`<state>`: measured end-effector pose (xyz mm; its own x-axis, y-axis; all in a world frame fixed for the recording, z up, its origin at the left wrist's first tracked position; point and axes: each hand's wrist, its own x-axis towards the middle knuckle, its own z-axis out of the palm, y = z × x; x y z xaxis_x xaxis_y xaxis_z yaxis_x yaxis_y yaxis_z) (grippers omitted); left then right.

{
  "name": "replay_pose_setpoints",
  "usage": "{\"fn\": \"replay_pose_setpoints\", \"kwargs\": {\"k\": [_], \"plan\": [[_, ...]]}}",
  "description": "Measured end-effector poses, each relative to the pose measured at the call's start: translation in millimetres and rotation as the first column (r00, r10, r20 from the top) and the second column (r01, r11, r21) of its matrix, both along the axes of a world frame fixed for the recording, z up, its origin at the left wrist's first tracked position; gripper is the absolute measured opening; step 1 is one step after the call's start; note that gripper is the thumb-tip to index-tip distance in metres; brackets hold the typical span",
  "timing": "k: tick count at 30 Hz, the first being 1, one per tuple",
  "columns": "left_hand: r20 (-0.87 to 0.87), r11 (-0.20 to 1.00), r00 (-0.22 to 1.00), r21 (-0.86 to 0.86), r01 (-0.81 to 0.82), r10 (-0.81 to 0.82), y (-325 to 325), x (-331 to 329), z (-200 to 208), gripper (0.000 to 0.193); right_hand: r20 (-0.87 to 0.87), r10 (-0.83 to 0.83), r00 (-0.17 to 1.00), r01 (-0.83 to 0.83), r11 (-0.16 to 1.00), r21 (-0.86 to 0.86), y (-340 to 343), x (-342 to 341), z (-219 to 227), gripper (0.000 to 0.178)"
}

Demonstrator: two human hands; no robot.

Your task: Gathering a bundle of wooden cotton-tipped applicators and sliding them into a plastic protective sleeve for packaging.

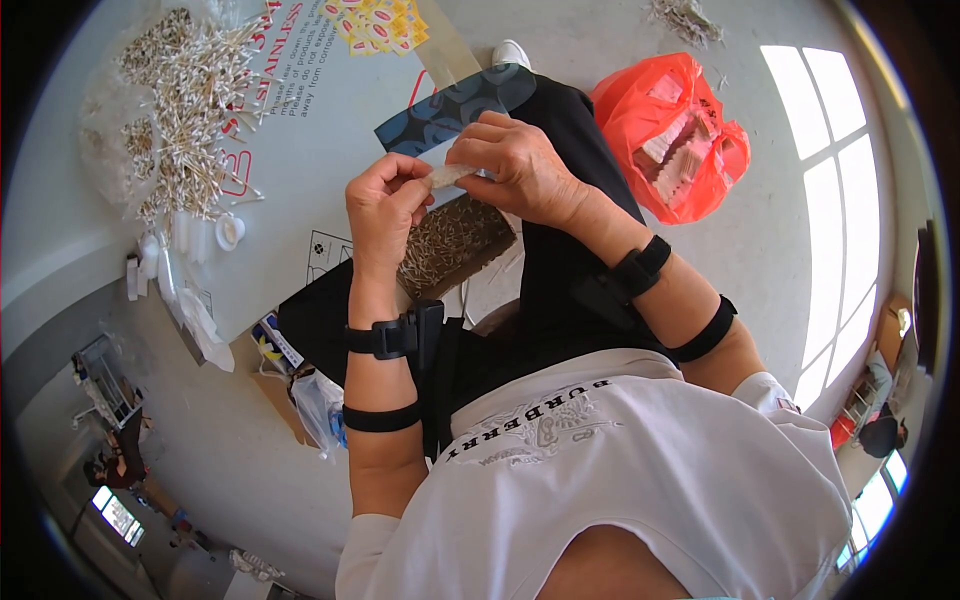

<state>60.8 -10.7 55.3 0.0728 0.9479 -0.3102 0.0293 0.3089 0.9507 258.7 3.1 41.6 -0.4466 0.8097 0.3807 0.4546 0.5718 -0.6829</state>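
Note:
Between my two hands is a small, whitish, partly see-through packet (452, 176). My left hand (388, 205) pinches its left end with thumb and fingers. Its right end sits in the closed fingers of my right hand (515, 165). Just below the packet, an open cardboard box (482, 265) rests by my lap, filled with many thin brownish pieces (450, 238) too small to name. Behind my hands lies a dark blue panel with a round pattern (455, 108).
On the table (290, 180) at left lies a heap of cotton swabs (195, 110), with white round containers (229, 232) near it. Small yellow-and-red printed slips (378, 25) lie farther back. A red plastic bag (625, 100) holding pinkish-white packets (682, 165) stands on the floor at right.

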Motion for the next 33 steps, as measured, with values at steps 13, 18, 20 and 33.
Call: {"fn": "replay_pose_setpoints", "kwargs": {"k": [13, 18, 20, 33], "plan": [[0.085, 1.000, 0.996, -0.031, -0.001, 0.004, 2, 3, -4, 0.004, -0.034, 0.009, 0.999, -0.010, 0.999, -0.044, -2, 2, 1, 0.022], [0.055, 0.999, 0.998, -0.027, 0.034, -0.032, 4, 4, -3, 0.006, -0.067, -0.005, 0.998, -0.002, 0.995, -0.100, -4, 0, 0, 0.022], [0.038, 0.999, 0.998, -0.032, 0.042, -0.041, 4, 5, -2, 0.008, -0.071, 0.001, 0.997, -0.008, 0.995, -0.099, -3, 1, -1, 0.022], [-0.172, 0.977, 0.982, 0.185, 0.105, -0.073, 1, 13, 3, 0.014, -0.097, 0.007, 0.995, -0.015, 0.996, -0.090, -4, 3, 1, 0.021]]}}
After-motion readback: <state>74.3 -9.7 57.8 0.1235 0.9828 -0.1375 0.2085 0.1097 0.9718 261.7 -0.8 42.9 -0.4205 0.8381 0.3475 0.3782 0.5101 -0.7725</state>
